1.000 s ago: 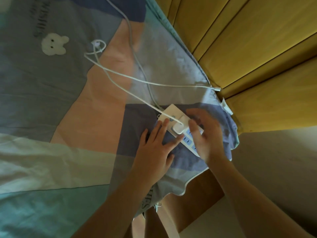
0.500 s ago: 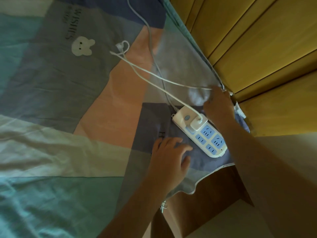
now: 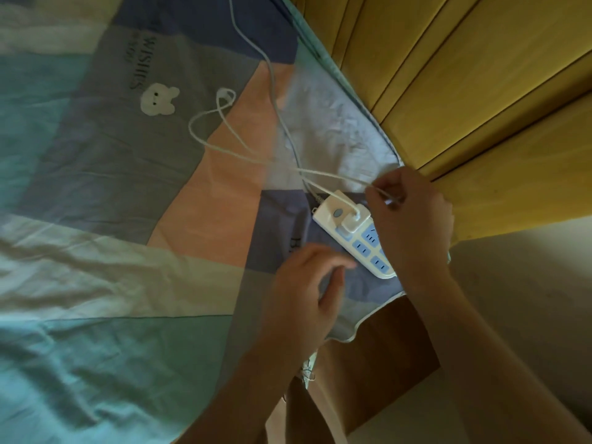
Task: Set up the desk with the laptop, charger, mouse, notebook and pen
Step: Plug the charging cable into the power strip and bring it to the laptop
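A white charger block [image 3: 350, 221] is plugged into the top socket of a white and blue power strip [image 3: 368, 248] lying on a patchwork bedsheet [image 3: 128, 219]. Its thin white cable [image 3: 224, 145] loops across the sheet to the left and comes back to the right. My right hand [image 3: 413, 225] pinches the free plug end of that cable just above the strip. My left hand [image 3: 304, 293] hovers over the sheet left of the strip, fingers loosely curled, holding nothing. No laptop, mouse, notebook or pen is in view.
A thicker grey power cord [image 3: 275, 100] runs from the strip up the sheet. Yellow wooden panelling [image 3: 464, 91] borders the bed on the right. A brown wooden bed frame [image 3: 368, 363] and pale floor [image 3: 528, 299] lie below the sheet's corner.
My right hand left the charger block, reached to the sheet's edge by the panelling, and now holds the cable's free end lifted. My left hand slid off the strip toward me.
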